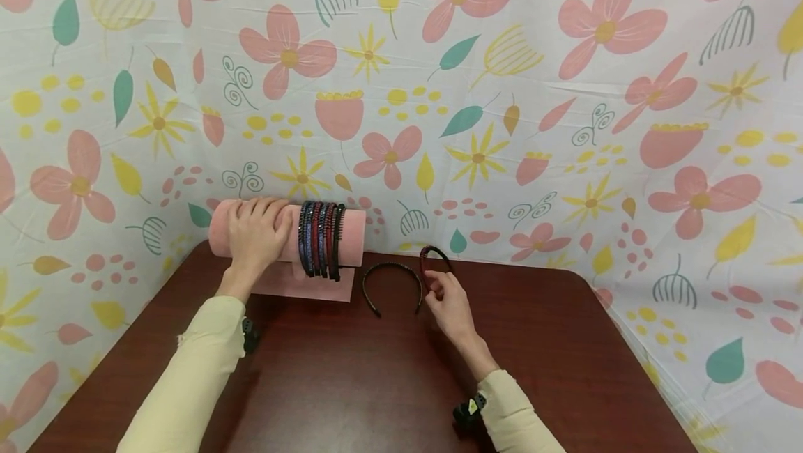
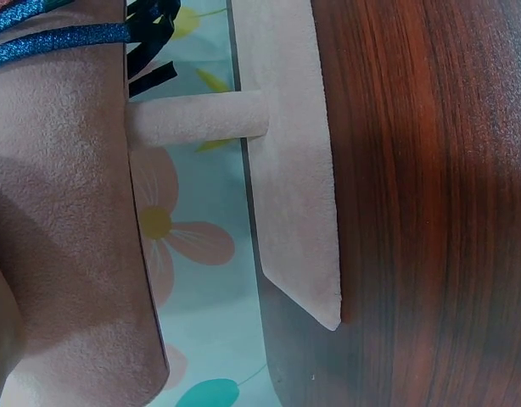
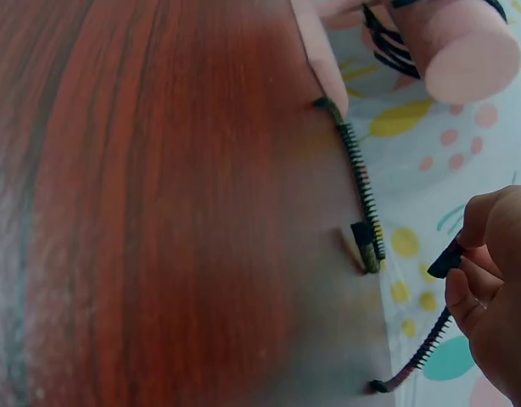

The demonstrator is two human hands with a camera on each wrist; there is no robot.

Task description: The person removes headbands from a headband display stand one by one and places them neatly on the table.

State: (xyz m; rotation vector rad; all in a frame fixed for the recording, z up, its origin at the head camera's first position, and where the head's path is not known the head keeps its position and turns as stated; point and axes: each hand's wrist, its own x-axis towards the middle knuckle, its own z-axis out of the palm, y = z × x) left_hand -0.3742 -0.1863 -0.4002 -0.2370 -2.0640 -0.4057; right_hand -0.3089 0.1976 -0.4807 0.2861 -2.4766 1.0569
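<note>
A pink plush headband holder (image 1: 349,237), a horizontal roll on a stem and flat base (image 2: 299,195), stands at the back left of the table. Several glittery blue, red and black headbands (image 1: 320,238) circle the roll's right part. My left hand (image 1: 254,237) rests over the roll's left part, fingers across its top. With thumb and fingertips, my right hand (image 1: 450,305) pinches a dark red and black toothed headband (image 1: 433,251) near one end, its arch upward. Between holder and right hand lies a black toothed headband (image 1: 392,266), its ends toward me.
The dark reddish-brown wooden table (image 1: 351,383) has a rounded back right corner. A white cloth (image 1: 389,21) printed with flowers and leaves hangs right behind it and along the sides. Dark wrist devices (image 1: 467,411) sit at both sleeve cuffs.
</note>
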